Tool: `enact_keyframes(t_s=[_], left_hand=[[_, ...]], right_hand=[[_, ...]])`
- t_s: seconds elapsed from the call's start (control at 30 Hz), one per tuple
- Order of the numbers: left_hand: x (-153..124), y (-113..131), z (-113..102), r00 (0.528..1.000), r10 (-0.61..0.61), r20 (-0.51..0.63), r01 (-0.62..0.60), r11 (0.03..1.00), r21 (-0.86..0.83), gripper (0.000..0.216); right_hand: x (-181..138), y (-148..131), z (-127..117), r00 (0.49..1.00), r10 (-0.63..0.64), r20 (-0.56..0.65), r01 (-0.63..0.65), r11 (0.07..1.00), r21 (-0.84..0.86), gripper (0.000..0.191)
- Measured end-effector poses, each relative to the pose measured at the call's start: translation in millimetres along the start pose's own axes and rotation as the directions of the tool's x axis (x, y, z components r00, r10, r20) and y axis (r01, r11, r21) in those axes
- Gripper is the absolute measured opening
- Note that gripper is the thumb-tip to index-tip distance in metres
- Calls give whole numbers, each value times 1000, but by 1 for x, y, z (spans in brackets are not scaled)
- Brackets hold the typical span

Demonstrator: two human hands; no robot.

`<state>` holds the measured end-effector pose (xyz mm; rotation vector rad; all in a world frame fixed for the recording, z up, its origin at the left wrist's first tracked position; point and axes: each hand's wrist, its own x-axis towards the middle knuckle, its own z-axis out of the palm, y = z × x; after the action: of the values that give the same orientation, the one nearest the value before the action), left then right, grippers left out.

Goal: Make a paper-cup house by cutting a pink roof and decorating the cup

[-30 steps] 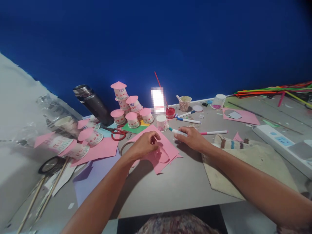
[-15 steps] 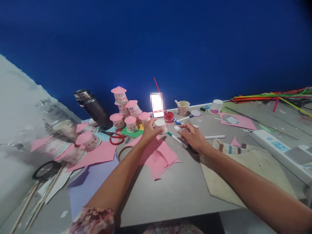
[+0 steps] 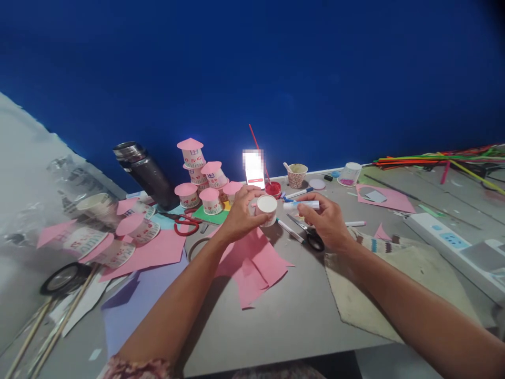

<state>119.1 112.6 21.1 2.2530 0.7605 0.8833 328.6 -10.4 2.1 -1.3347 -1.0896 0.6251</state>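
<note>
My left hand (image 3: 245, 213) is closed round the side of a small white paper cup (image 3: 266, 204), its round flat end facing up. In my right hand (image 3: 326, 220) is a white glue stick (image 3: 302, 205) with pale blue marks, pinched between thumb and fingers and lying almost level, just right of the cup. Below that hand rest black-handled scissors (image 3: 314, 239) and a white marker (image 3: 291, 230). Pink paper (image 3: 256, 268) with cut edges lies under and in front of the cup. Left of it stand several decorated cups with pink paper roofs (image 3: 190, 143), some stacked.
A lit phone (image 3: 254, 173) leans at the back beside a red paint pot (image 3: 273, 189). Farther right are a patterned cup (image 3: 296, 176), an upturned cup (image 3: 349, 173) and a power strip (image 3: 453, 245). Red-handled scissors (image 3: 187, 226) and a dark flask (image 3: 145, 171) are left.
My left hand has brought the cup slightly right and nearer. My right hand has raised the glue stick and turned it level, uncovering the scissors. The pink paper has shifted.
</note>
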Motion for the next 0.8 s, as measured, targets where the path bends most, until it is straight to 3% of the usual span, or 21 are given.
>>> enact_keyframes(t_s=[0.1, 0.3, 0.53, 0.8], left_hand=[[-2, 1, 3, 991, 60, 118, -59, 998, -12, 47], [-8, -6, 17, 961, 149, 231, -142, 989, -50, 45], [-10, -5, 25, 936, 145, 321, -135, 989, -55, 53], [-11, 4, 26, 910, 158, 383, -132, 987, -93, 52]], right_hand=[[-4, -5, 1, 997, -77, 14, 78, 992, -97, 33], [-1, -4, 3, 983, -182, -9, 171, 940, -296, 25], [4, 2, 2, 990, -143, -4, 135, 948, -287, 28], [-2, -6, 1, 974, -213, 71, 225, 935, -273, 23]])
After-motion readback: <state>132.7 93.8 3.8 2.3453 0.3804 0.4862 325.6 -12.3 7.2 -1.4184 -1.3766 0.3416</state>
